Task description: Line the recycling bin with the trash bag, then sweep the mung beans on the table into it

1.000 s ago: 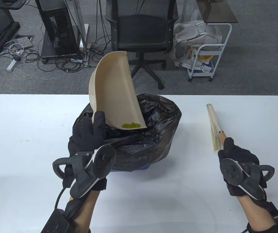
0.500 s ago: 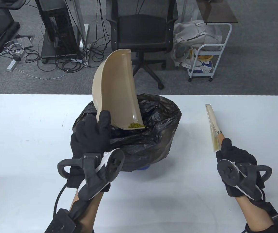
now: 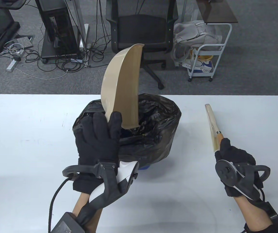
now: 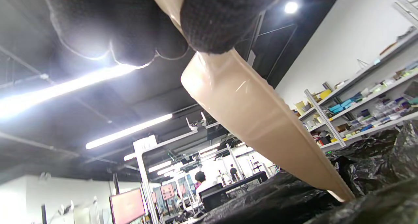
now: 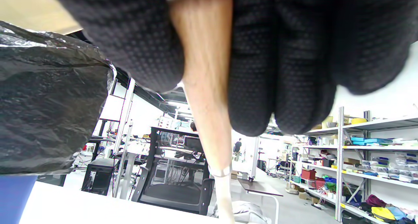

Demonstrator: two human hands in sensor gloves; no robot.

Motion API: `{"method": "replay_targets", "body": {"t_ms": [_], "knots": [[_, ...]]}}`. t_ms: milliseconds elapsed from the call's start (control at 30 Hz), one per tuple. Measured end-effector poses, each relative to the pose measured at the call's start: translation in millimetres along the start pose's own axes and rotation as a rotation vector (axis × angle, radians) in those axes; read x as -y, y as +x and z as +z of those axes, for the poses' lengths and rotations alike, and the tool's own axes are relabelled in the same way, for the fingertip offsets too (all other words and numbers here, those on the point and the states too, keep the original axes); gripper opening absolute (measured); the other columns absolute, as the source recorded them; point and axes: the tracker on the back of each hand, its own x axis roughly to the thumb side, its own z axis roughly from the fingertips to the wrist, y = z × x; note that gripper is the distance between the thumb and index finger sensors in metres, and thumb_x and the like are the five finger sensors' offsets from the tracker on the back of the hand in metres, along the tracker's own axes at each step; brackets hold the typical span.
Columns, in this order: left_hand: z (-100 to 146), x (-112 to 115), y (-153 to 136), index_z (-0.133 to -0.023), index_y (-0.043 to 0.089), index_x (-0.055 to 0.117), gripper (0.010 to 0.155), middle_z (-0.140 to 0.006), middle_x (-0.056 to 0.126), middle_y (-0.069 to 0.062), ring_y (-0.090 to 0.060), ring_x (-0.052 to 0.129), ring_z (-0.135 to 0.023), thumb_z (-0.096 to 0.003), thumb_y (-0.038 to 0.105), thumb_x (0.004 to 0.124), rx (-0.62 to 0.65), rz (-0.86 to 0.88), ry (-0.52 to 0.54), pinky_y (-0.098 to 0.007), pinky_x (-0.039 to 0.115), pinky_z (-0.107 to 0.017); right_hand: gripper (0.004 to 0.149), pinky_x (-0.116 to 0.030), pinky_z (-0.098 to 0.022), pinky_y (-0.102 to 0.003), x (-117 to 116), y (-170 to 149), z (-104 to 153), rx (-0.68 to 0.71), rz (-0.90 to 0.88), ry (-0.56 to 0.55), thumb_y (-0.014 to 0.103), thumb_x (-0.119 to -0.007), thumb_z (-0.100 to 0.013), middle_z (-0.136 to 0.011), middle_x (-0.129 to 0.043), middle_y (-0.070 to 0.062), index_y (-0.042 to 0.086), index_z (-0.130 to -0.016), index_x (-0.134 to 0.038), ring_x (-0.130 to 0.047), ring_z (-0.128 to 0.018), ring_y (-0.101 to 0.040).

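Note:
A black trash bag (image 3: pixel 153 126) lines the blue recycling bin (image 3: pixel 144 167) at the table's middle. My left hand (image 3: pixel 100 136) grips the beige dustpan (image 3: pixel 123 89) by its handle and tips it steeply, its lower lip inside the bag's mouth. No mung beans show on the pan now. In the left wrist view the dustpan (image 4: pixel 261 119) slants down into the trash bag (image 4: pixel 359 181). My right hand (image 3: pixel 233 155) holds the small brush (image 3: pixel 212 126) by its wooden handle (image 5: pixel 205 96), to the right of the bin, the brush head low over the table.
The white table (image 3: pixel 20 145) ends at its far edge, with an office chair (image 3: pixel 141 31) and a white cart (image 3: pixel 206 60) beyond it. Cables and equipment stands (image 3: pixel 56 31) lie on the floor at the back left.
My left hand has turned the dustpan more upright and edge-on. The beans that lay at its lower lip have slid off into the bag. The right hand with the brush has barely moved.

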Motion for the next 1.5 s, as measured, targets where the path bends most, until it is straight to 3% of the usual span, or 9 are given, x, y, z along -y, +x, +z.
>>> {"method": "replay_targets", "body": {"t_ms": [333, 733, 1200, 1500], "knots": [[2.4, -2.5, 6.8, -0.113, 0.022, 0.057, 0.068, -0.111, 0.074, -0.022, -0.055, 0.084, -0.094, -0.0512, 0.014, 0.083, 0.024, -0.047, 0.039, -0.069, 0.076, -0.065, 0.056, -0.088, -0.038, -0.059, -0.9, 2.3, 1.4, 0.004, 0.003, -0.001, 0.033, -0.089, -0.046, -0.061, -0.106, -0.027, -0.003, -0.089, -0.089, -0.108, -0.051, -0.046], [3.1, 3.5, -1.1, -0.113, 0.022, 0.058, 0.067, -0.110, 0.075, -0.022, -0.055, 0.085, -0.093, -0.0512, 0.014, 0.083, -0.007, -0.017, 0.005, -0.069, 0.076, -0.065, 0.055, -0.088, -0.038, -0.059, -1.5, 2.5, 2.3, 0.005, 0.002, -0.003, 0.033, -0.089, -0.046, -0.061, -0.106, -0.026, -0.002, -0.089, -0.089, -0.108, -0.051, -0.046], [7.5, 26.3, -49.9, -0.113, 0.019, 0.060, 0.066, -0.108, 0.077, -0.025, -0.057, 0.084, -0.092, -0.0516, 0.014, 0.083, -0.246, 0.588, -0.226, -0.069, 0.077, -0.063, 0.055, -0.087, -0.038, -0.059, -3.1, 2.3, 4.1, 0.010, -0.001, -0.008, 0.032, -0.089, -0.046, -0.061, -0.106, -0.027, -0.003, -0.089, -0.089, -0.108, -0.051, -0.046], [23.0, 43.4, -87.3, -0.113, 0.018, 0.060, 0.065, -0.108, 0.077, -0.027, -0.058, 0.085, -0.090, -0.0519, 0.014, 0.083, -0.354, 0.750, -0.261, -0.070, 0.076, -0.062, 0.055, -0.087, -0.038, -0.059, -4.1, 2.6, 4.5, 0.017, -0.002, -0.008, 0.032, -0.089, -0.046, -0.061, -0.106, -0.027, -0.003, -0.089, -0.089, -0.108, -0.051, -0.046]]}}
